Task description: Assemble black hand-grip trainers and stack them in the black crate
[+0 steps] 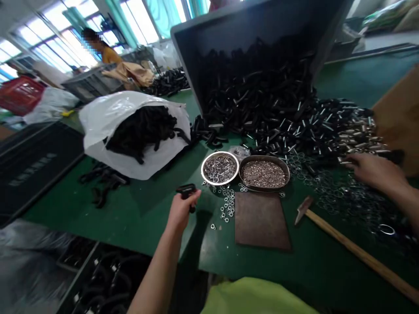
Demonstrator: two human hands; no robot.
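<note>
My left hand (181,209) is closed around a black handle-shaped part (186,189), held above the green table left of the loose nuts. At the right, my right hand (371,170) reaches to the edge of a pile of silver metal sleeves (356,137). Its fingers are curled together at a small shiny piece, but what they grip is too small to name. Close by lie many metal rings (324,183) and black parts with metal pins (294,126). Between the hands stand a round bowl of small metal pieces (221,169) and an oval tin of tiny rivet-like pieces (264,173).
A brown square pad (262,220) and a wooden-handled hammer (353,244) lie in front. A large tipped grey bin (248,52) spills black parts. A white sack (131,131) of black parts lies left. Cardboard (399,117) stands right. Another person (109,54) is far left.
</note>
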